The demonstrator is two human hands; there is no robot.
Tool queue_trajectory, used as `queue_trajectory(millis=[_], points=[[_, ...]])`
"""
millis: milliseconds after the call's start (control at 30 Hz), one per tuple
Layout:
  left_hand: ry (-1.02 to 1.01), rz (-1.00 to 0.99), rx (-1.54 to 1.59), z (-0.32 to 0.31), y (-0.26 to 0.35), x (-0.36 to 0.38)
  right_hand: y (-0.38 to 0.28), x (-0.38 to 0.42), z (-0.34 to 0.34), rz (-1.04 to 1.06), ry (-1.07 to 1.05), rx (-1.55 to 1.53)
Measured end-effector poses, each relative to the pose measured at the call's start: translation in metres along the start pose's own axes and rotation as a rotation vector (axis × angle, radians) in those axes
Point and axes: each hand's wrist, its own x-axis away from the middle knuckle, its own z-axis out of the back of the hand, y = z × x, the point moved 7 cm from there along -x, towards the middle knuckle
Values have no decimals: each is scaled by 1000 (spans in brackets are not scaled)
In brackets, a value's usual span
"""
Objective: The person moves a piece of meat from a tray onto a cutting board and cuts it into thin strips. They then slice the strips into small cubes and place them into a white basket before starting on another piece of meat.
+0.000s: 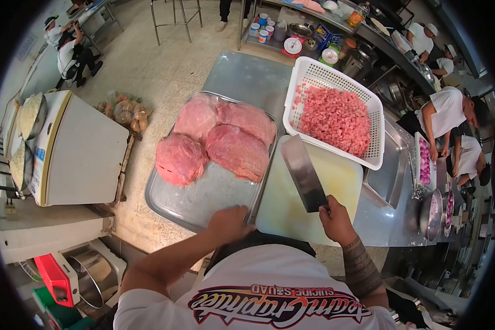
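Note:
My right hand (336, 221) is closed round the dark handle of a cleaver (300, 168). Its broad blade slants up and left over the white cutting board (278, 206), with no meat under it. At the near right corner of a metal tray (176, 201), my left hand (229, 224) is closed over the rim, with its fingertips partly hidden. Several large pieces of raw meat (237, 151) lie in the far part of that tray. Beyond the board stands a white perforated basket (375, 132) holding a heap of diced meat (335, 118).
An empty-looking steel pan (388, 190) lies right of the board. Co-workers (448, 113) work at the right near a tray of purple onions (424, 159) and metal bowls (432, 212). A white chest freezer (88, 151) stands left. Shelves with scales (292, 46) are at the back.

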Motion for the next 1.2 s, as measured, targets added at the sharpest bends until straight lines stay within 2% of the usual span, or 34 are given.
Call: queue_trajectory(millis=[167, 267, 367, 467, 567, 633, 667, 800, 1000, 1100, 1200], points=[[-77, -24, -63, -52, -17, 33, -17, -22, -3, 103, -19, 64], [-40, -41, -47, -45, -15, 45, -39, -34, 1, 167, -59, 171], [-105, -65, -72, -53, -26, 53, -47, -48, 3, 224, -93, 307], [4, -135, 42, -47, -34, 73, -54, -60, 8, 294, -115, 389], [-180, -87, 64, -34, -35, 76, -62, -71, 12, 346, -172, 437], [-127, -65, 19, -14, -35, 63, -68, -78, 12, 377, -214, 465], [-100, -52, -3, -4, -36, 52, -72, -82, 12, 394, -229, 476], [585, -430, 61, 93, 14, -3, -86, -95, 5, 470, -289, 564], [1000, -659, 33, 154, 77, -106, -93, -94, -6, 479, -335, 767], [869, -573, -24, 122, 71, -146, -84, -90, -17, 458, -321, 825], [987, -592, 3, 114, 66, -143, -79, -86, -27, 402, -370, 838]])
